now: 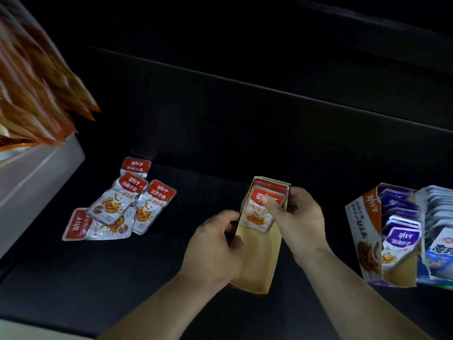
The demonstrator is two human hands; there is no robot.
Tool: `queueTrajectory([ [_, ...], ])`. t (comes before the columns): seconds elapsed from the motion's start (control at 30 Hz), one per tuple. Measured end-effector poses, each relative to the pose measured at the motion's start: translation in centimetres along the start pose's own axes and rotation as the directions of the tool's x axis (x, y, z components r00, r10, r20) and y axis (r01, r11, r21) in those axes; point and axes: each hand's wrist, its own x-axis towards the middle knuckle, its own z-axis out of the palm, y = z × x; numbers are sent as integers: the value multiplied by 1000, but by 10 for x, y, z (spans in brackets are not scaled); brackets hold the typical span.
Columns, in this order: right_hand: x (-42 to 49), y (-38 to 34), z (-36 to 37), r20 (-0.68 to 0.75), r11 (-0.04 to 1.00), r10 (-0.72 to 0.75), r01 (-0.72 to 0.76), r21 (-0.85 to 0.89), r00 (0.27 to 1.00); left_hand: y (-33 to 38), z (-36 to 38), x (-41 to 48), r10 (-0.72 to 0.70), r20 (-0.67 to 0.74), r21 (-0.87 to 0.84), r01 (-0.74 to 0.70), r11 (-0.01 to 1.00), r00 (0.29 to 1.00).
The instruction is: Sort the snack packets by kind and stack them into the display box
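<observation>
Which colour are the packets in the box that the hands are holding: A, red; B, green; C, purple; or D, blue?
A: the red packets stand in the brown box that the left hand grips by its side, and the right hand pinches them with its thumb on the front one.

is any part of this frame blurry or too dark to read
Head view: dim overall, the dark surface swallowing detail; orange packets top left are blurred; loose red packets and the display box are sharp, print legible; the purple-packet box bends at the wide-angle edge.
</observation>
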Motion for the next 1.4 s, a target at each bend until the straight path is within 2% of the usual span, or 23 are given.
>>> queueTrajectory([
  [0.27, 3, 0, 0, 20, 999, -12, 13, -40, 1000, -2, 6, -6, -17, -2, 0, 17, 1000, 1000],
  [0.37, -7, -2, -3, -13, 997, -14, 13, -71, 1000, -3, 6, -7, -29, -38, -28, 28, 999, 999],
  [0.43, -15, -4, -9, -74, 976, -60, 44, -212, 995, -3, 3, -9, -51, -65, -42, 49, 998, 997],
  [0.53, -31, -14, -7, -61, 818, -354, 278, -504, 933, -10, -10, -12, -53, -106, -39, 49, 998, 993],
  [0.6, -45, -29, 9, 19, 727, -532, 468, -503, 847, -19, -25, -11, -50, -168, -28, 46, 999, 985],
  [0.67, -55, -40, 38, 135, 690, -592, 587, -423, 794, -33, -46, -11, -48, -277, 2, 51, 999, 960],
  [0.7, -59, -40, 55, 204, 687, -582, 610, -394, 787, -41, -58, -12, -31, -338, 40, 47, 998, 940],
  [0.77, -63, -36, 91, 328, 764, -466, 561, -320, 822, -56, -84, -16, 83, -421, 208, 8, 978, 903],
  [0.83, -67, -30, 124, 429, 848, -311, 452, -278, 848, -72, -114, -19, 176, -425, 384, 1, 923, 888],
  [0.87, -67, -28, 137, 454, 857, -260, 420, -298, 852, -79, -127, -18, 159, -411, 435, 40, 900, 898],
  [0.9, -65, -25, 148, 473, 852, -235, 414, -320, 849, -86, -138, -14, 99, -402, 469, 112, 876, 910],
  [0.97, -58, -23, 170, 498, 848, -209, 409, -336, 842, -94, -160, -2, -157, -385, 478, 343, 808, 909],
  [1.03, -51, -24, 188, 517, 847, -136, 369, -382, 845, -102, -173, 13, -349, -296, 461, 452, 763, 889],
  [1.13, -48, -18, 209, 580, 823, -65, 372, -429, 812, -111, -173, 33, -411, -132, 552, 411, 725, 902],
  [1.23, -46, -11, 218, 604, 818, 3, 345, -460, 797, -120, -165, 34, -387, -63, 665, 328, 671, 920],
  [1.4, -56, 1, 198, 507, 914, -5, 209, -347, 862, -129, -134, -15, -181, -57, 601, 179, 779, 982],
])
